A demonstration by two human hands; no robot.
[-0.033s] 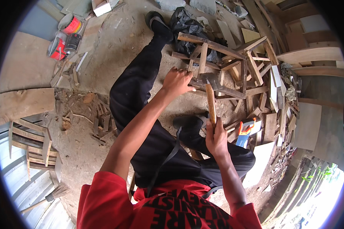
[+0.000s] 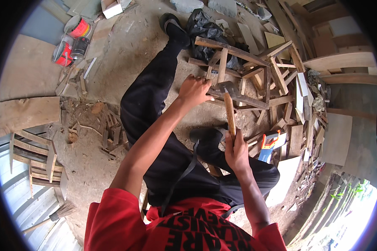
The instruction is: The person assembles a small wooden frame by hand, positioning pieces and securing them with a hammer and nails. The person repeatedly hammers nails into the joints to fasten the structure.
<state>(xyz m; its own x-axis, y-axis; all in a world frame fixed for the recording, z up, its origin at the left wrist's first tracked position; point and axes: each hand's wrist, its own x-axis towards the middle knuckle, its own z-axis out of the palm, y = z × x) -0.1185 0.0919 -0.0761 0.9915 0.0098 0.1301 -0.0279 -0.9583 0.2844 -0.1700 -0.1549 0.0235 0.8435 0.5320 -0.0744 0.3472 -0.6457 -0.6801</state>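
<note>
My right hand [image 2: 238, 154] is closed round the lower part of a hammer's [image 2: 230, 112] wooden handle. The dark hammer head lies over the near rail of a wooden frame [image 2: 249, 100], close to its left end; whether it touches the wood I cannot tell. At that left end my left hand [image 2: 194, 90] grips the frame, fingers curled over the corner and partly hidden. Made of brown bars with crosspieces, the frame rests on the ground beyond my bent leg. A handsaw [image 2: 269, 146] with an orange and blue handle lies to the right of my right hand.
A heap of wood offcuts [image 2: 296, 138] spreads along the right. Behind the frame sits a black plastic bag [image 2: 202, 28]. Red paint cans [image 2: 63, 53] stand at the far left, above more scraps [image 2: 113, 129]. A slatted wooden piece [image 2: 37, 157] and a broom [image 2: 63, 211] are lower left.
The hammer head has shifted slightly to the left over the frame's rail, its handle tilting with it. My left hand and the frame stay where they were.
</note>
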